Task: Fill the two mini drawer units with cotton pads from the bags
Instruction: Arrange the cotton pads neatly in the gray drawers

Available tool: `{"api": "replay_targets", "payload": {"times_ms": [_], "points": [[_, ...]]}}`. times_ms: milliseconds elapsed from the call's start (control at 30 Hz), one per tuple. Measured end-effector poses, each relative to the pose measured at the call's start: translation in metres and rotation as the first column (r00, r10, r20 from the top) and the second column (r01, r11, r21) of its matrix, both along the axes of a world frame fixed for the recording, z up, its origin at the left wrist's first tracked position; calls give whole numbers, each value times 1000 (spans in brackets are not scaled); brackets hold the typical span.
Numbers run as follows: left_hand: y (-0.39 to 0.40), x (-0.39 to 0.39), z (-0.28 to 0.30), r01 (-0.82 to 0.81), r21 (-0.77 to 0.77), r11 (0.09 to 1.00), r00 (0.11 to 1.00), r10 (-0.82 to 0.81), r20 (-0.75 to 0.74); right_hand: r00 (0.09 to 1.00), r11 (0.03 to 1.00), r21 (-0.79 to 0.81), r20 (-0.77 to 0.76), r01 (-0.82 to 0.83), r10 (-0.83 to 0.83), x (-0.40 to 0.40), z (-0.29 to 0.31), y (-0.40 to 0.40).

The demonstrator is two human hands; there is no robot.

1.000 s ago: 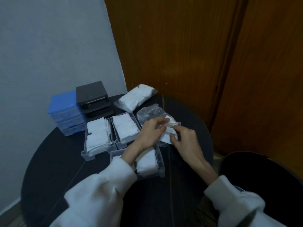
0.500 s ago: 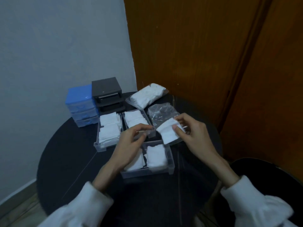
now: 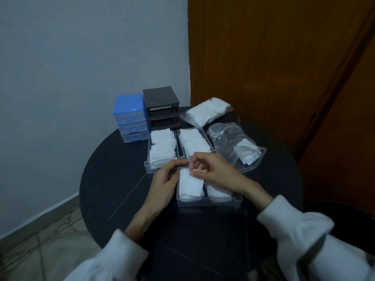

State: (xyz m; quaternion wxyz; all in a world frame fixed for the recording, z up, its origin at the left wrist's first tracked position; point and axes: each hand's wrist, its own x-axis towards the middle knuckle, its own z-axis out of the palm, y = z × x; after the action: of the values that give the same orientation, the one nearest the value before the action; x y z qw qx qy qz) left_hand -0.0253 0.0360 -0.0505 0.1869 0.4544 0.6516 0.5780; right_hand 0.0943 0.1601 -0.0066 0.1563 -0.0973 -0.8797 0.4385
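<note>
Both hands meet over the near clear drawer (image 3: 209, 201): left hand (image 3: 165, 182) and right hand (image 3: 213, 170) each pinch the top edge of one cotton pad (image 3: 190, 184), holding it over the left compartment.

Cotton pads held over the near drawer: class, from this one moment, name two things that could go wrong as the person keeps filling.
1. Both hands, left hand and right hand, pinch the cotton pads above the near drawer; its left compartment looks full, so pads may spill.
2. The open bag lies close beside the right forearm; a sleeve could drag it toward the table edge.
</note>
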Motion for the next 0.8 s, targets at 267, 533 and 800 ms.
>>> {"api": "replay_targets", "payload": {"times_ms": [267, 533, 800], "points": [[-2, 1, -5, -6, 12, 1000, 997, 5, 74, 993, 874, 473, -11, 112, -121, 8, -3, -20], [-4, 2, -5, -14, -12, 1000, 994, 15, 104, 963, 774, 633, 186, 34, -195, 22, -23, -55], [-4, 2, -4, -5, -29, 1000, 992, 8, 123, 950, 741, 666, 280, -86, -142, 21, -28, -53]]}}
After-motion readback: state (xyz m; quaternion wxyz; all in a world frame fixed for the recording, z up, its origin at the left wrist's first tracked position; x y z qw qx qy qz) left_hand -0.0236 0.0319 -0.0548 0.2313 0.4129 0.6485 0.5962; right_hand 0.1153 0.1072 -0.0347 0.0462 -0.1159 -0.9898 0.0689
